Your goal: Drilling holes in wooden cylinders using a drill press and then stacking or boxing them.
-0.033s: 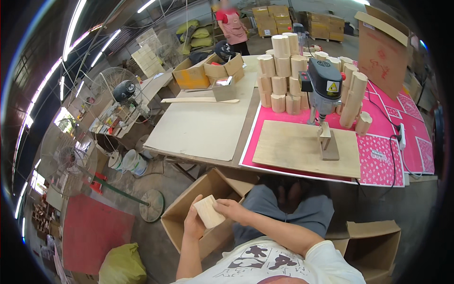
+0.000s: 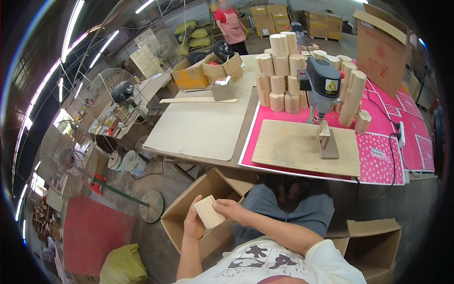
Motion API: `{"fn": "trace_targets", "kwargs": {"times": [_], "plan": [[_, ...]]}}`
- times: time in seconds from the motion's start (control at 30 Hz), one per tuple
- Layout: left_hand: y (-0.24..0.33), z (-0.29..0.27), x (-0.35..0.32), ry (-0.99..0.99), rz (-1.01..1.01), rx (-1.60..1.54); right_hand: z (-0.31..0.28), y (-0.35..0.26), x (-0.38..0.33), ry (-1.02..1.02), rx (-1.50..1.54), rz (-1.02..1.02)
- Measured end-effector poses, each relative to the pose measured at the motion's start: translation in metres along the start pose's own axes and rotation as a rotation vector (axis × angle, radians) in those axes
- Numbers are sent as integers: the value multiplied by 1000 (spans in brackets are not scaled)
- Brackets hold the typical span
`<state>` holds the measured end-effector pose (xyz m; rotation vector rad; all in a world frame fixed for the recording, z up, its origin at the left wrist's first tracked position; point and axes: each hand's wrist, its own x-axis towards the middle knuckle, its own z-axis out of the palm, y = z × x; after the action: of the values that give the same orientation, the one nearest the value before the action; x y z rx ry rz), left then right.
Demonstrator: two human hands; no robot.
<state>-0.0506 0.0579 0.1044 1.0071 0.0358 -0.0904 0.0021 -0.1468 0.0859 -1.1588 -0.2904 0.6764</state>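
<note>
A short pale wooden block (image 2: 208, 212) with a rounded side is held up over an open cardboard box (image 2: 177, 222). My left hand (image 2: 193, 221) wraps round its left side and underneath. My right hand (image 2: 229, 209) grips its right edge, thumb and fingers pressed on the wood. In front of me on the table stands a small drill press (image 2: 323, 85). Below its chuck, a little wooden jig (image 2: 326, 142) sits on a flat plywood board (image 2: 283, 146). Behind the drill rises a stack of similar wooden pieces (image 2: 280, 66).
Left of the drill, the table carries a pale sheet (image 2: 198, 128), a wooden strip (image 2: 198, 100) and open cartons (image 2: 189, 75). A power cord and socket strip (image 2: 401, 135) lie on the right. Another open box (image 2: 373, 246) stands at my right. A fan (image 2: 124, 91) and a person (image 2: 231, 26) are farther off.
</note>
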Motion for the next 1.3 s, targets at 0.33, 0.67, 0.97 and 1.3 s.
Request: {"fn": "trace_targets", "kwargs": {"times": [0.33, 0.67, 0.97, 1.3], "plan": [[-11, -5, 4, 59, 38, 72, -5, 6, 0, 51, 67, 71], [-21, -18, 18, 197, -4, 38, -3, 11, 2, 68, 56, 64], [-19, -16, 9, 128, 37, 70, 1, 15, 3, 177, 48, 31], [-23, 5, -1, -131, -58, 34, -8, 14, -4, 228, 139, -62]]}}
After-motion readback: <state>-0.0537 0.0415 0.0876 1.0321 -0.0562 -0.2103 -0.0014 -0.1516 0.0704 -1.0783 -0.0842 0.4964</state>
